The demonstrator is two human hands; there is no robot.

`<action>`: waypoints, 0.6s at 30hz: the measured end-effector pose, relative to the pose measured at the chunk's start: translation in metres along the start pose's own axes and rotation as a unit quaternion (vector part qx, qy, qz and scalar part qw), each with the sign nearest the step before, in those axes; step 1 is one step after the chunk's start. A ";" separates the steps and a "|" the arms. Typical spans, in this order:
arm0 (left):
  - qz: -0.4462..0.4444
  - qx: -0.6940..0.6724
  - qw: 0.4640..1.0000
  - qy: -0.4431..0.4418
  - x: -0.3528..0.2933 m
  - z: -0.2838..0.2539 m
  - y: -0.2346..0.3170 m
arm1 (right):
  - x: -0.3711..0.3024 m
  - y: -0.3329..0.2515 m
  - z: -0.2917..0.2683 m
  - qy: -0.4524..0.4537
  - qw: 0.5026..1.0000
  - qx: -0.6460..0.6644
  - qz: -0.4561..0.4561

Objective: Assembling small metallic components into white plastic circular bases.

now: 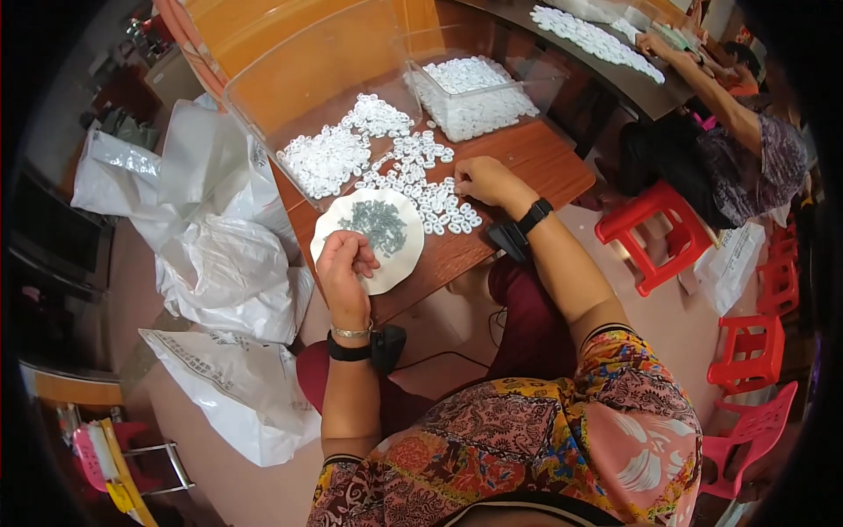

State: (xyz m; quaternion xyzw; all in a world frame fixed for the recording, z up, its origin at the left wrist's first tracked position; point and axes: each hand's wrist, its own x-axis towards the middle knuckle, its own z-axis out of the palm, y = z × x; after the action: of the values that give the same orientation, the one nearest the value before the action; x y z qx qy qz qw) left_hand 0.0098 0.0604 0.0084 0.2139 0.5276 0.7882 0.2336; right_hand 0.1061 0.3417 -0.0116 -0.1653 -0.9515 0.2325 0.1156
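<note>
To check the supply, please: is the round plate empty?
Not empty: on the plate, small grey pieces lie across its middle.

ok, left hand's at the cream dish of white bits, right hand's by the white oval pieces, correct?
Not quite: the bits in the scalloped cream dish are grey, not white, per the head view. Left hand at the dish, right hand by the white oval pieces: both right.
</note>
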 end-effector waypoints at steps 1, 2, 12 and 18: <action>0.001 0.003 1.000 0.001 -0.001 0.001 -0.001 | 0.001 0.002 0.000 0.002 1.000 0.028 0.003; 0.000 0.010 1.000 -0.001 -0.002 0.003 -0.001 | 0.001 0.004 -0.002 0.004 0.998 0.056 0.006; -0.001 0.021 1.000 -0.006 -0.006 0.022 -0.003 | -0.011 0.000 -0.008 -0.022 0.999 0.029 -0.008; -0.021 0.043 0.998 -0.029 -0.004 0.015 -0.006 | -0.006 -0.022 0.002 -0.013 0.939 0.345 -0.015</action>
State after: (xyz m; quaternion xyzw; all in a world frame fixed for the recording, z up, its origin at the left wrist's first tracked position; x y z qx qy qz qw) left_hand 0.0228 0.0708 0.0073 0.2356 0.5581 0.7534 0.2557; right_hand 0.1053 0.3207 -0.0037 -0.0977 -0.8169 0.5464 0.1571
